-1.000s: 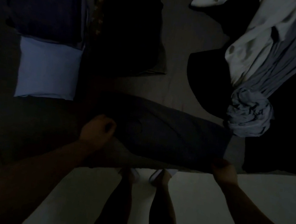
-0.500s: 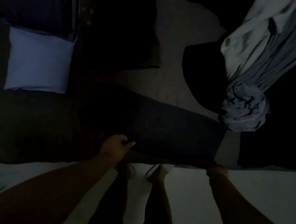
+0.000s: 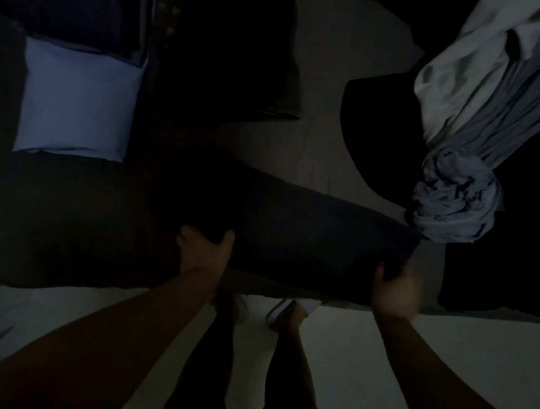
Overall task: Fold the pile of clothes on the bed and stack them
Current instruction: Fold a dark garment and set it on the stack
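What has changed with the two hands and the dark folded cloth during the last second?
The left hand moved right along the near edge of the dark garment and now grips it with thumb on top. The right hand stayed at the right corner, still holding it; it is blurred. The garment remains flat on the bed. The folded light blue piece and the grey bunched cloth lie as before.

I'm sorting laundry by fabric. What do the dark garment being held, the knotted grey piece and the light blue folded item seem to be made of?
Dark garment: looks like a thick, matte woven cloth, lying in a stiff flat band; the dim light leaves it open.
Knotted grey piece: thin, soft, likely jersey, judging by fine crumpled folds.
Light blue folded item: smooth, matte, probably cotton, lying flat with crisp edges.
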